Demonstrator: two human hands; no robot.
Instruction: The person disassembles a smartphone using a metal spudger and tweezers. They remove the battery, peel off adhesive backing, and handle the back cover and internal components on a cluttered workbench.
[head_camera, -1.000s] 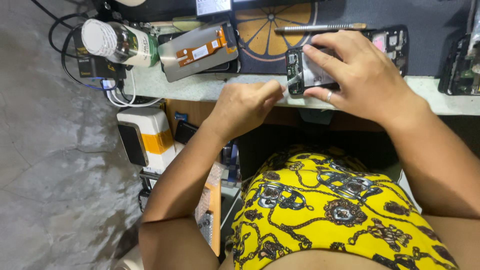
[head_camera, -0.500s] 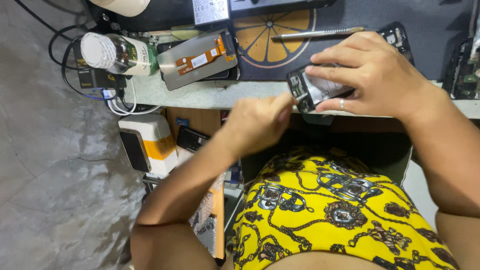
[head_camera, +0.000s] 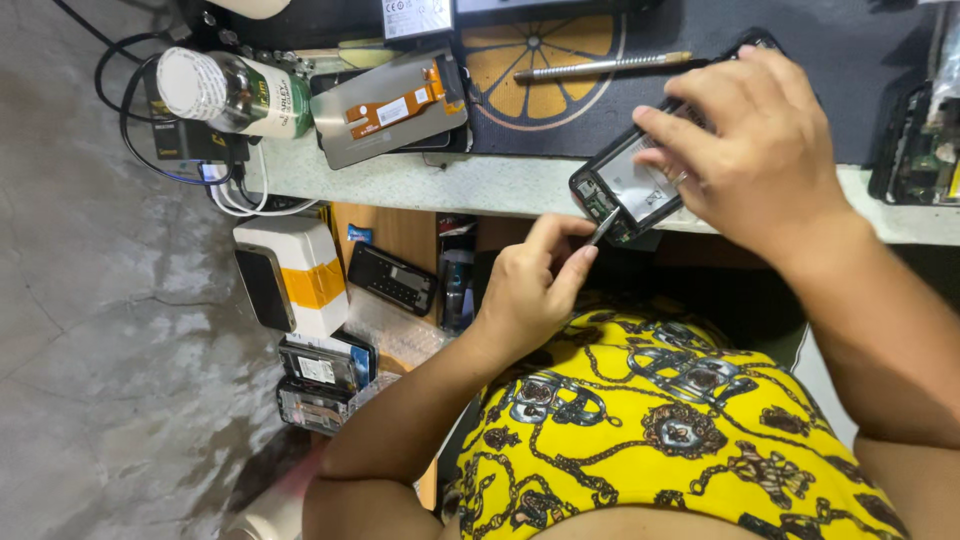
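Note:
My right hand (head_camera: 745, 150) grips an opened black phone body (head_camera: 628, 190) at the front edge of the workbench (head_camera: 420, 182), fingers spread over its top. My left hand (head_camera: 535, 285) pinches a thin metal tool (head_camera: 603, 228) whose tip touches the phone's lower corner. The phone's inside shows a pale plate and small parts. My yellow patterned garment (head_camera: 680, 420) fills the lower right.
On the bench lie a detached phone screen with an orange flex cable (head_camera: 392, 105), a bottle on its side (head_camera: 235, 92), a metal pen-like tool (head_camera: 600, 67) on a dark mat with an orange slice print (head_camera: 545, 60), and a circuit board (head_camera: 920, 150). Below the bench stand a white and orange box (head_camera: 300, 275) and several phones (head_camera: 325, 370).
My left hand has dropped below the bench edge and now brings the thin tool to the phone's corner. My right hand has tilted the phone further over the edge.

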